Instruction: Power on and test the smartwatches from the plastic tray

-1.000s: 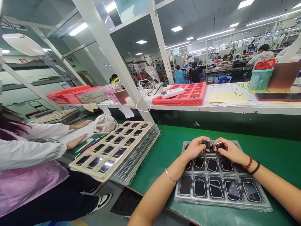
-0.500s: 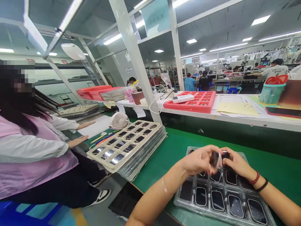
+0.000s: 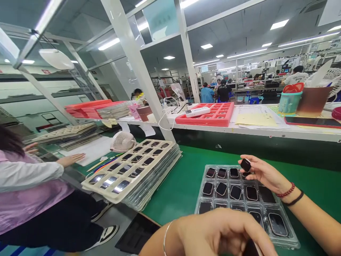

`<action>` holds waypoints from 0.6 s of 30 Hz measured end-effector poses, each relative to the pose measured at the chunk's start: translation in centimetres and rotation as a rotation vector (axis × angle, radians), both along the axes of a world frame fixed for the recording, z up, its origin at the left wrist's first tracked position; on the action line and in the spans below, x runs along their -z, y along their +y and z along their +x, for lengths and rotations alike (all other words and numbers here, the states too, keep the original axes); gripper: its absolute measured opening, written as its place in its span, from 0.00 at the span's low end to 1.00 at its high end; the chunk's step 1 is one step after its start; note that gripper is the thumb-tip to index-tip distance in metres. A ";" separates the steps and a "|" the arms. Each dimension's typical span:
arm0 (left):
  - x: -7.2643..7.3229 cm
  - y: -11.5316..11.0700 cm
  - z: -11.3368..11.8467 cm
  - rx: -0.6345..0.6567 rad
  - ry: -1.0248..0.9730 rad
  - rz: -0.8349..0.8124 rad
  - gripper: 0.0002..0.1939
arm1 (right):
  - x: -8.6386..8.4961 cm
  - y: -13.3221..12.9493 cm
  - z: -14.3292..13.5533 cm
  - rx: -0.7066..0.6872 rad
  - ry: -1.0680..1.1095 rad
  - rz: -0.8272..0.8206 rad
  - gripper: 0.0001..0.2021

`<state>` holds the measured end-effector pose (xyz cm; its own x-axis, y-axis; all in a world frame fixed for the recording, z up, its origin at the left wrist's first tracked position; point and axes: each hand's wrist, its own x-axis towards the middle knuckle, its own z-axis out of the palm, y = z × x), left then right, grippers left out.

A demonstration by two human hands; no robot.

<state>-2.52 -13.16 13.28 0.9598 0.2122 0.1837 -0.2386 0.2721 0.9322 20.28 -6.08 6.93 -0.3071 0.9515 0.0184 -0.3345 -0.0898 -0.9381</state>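
While the tray separates its watches in pockets, the right hand pinches one watch; the left hand apparently grips another.

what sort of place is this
Probably an electronics workshop: a clear tray holds small dark-screened devices, stacked trays stand to its left, and other people show beyond the white shelf.

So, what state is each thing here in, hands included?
Right hand: pinching a watch-like piece, screen dark
Left hand: curled round a dark piece, partly out of frame
Clear tray: holding screens, partly hidden
Cream tray: loaded, atop a stack
Fan: standing; running, cannot tell
Red tray: power strip on top
Ceiling light: lit
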 end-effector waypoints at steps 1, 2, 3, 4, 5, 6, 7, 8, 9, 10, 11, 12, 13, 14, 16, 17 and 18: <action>0.3 0.7 -0.1 -0.051 -0.020 -0.020 0.20 | -1.3 -1.0 -0.1 -0.017 0.041 0.024 0.15; 0.6 1.6 -0.1 -0.124 -0.044 -0.037 0.19 | -2.6 -2.2 -0.3 -0.033 0.075 0.059 0.14; 1.0 2.8 -0.1 -0.215 -0.074 -0.048 0.20 | -3.7 -3.5 -0.6 -0.046 0.098 0.097 0.14; 1.4 4.1 -0.1 -0.312 -0.100 -0.045 0.22 | -4.7 -5.0 -0.9 -0.072 0.121 0.137 0.14; 1.9 5.4 0.0 -0.401 -0.107 -0.045 0.23 | -5.4 -6.4 -1.3 -0.111 0.149 0.164 0.16; 2.3 6.6 0.1 -0.482 -0.098 -0.052 0.24 | -5.9 -7.8 -1.7 -0.157 0.181 0.164 0.18; 2.7 7.7 0.3 -0.535 -0.081 -0.061 0.24 | -6.3 -9.1 -2.2 -0.219 0.214 0.139 0.20; 3.0 8.5 0.5 -0.570 -0.058 -0.072 0.24 | -6.6 -10.3 -2.6 -0.274 0.241 0.101 0.21; 3.3 9.1 0.6 -0.591 -0.037 -0.079 0.25 | -6.8 -11.2 -3.0 -0.304 0.255 0.065 0.22; 3.6 9.4 0.8 -0.602 -0.017 -0.081 0.25 | -6.9 -12.0 -3.3 -0.329 0.257 0.034 0.22; 3.7 9.4 0.9 -0.613 0.004 -0.079 0.26 | -7.1 -12.6 -3.6 -0.339 0.259 0.015 0.23; 3.8 9.3 1.0 -0.626 0.025 -0.071 0.26 | -7.2 -13.0 -3.7 -0.348 0.245 0.001 0.23; 3.9 9.2 1.1 -0.643 0.045 -0.059 0.26 | -7.2 -13.1 -3.8 -0.366 0.215 -0.010 0.23; 3.8 9.0 1.2 -0.665 0.065 -0.042 0.27 | -7.2 -13.2 -3.8 -0.376 0.190 -0.016 0.22; 3.7 8.9 1.2 -0.705 0.098 -0.002 0.28 | -7.0 -13.1 -3.9 -0.364 0.160 -0.016 0.20; 3.7 8.9 1.2 -0.719 0.106 0.017 0.28 | -6.8 -13.0 -3.9 -0.351 0.156 -0.015 0.19; 3.6 8.9 1.2 -0.726 0.110 0.033 0.29 | -6.6 -12.9 -3.8 -0.329 0.170 -0.013 0.20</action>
<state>-1.35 -4.22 9.68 0.5928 0.7975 0.1119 -0.2530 0.0526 0.9660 16.53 -18.96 13.57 -0.5905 0.8026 0.0844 -0.4366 -0.2297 -0.8698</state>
